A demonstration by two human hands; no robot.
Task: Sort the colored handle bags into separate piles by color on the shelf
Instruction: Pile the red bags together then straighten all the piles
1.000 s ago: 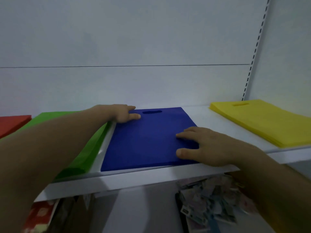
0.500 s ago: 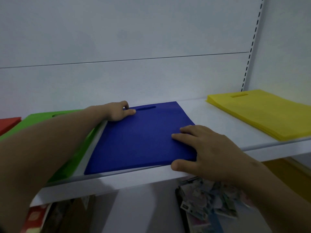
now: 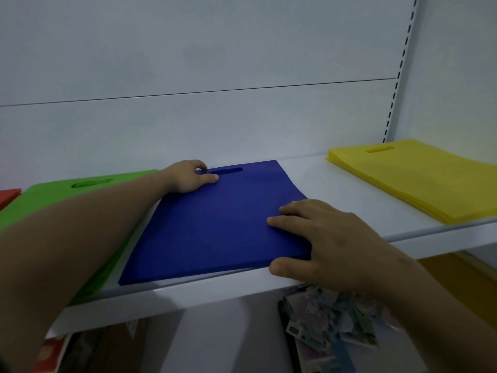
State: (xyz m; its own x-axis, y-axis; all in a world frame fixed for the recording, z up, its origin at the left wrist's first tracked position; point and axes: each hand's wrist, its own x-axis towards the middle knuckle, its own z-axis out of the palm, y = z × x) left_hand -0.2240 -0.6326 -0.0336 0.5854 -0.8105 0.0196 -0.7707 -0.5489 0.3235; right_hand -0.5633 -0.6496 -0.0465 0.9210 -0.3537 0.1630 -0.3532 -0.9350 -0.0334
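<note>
Squaring the blue handle bags (image 3: 215,224) on the shelf (image 3: 322,189)
Right hand (image 3: 330,238) lies flat, fingers straight, on their near right corner; left hand (image 3: 188,176) grips their far left corner. Green bags (image 3: 48,195) sit just left, yellow bags (image 3: 419,179) well right. Next, probably: nudge edges flush.
</note>
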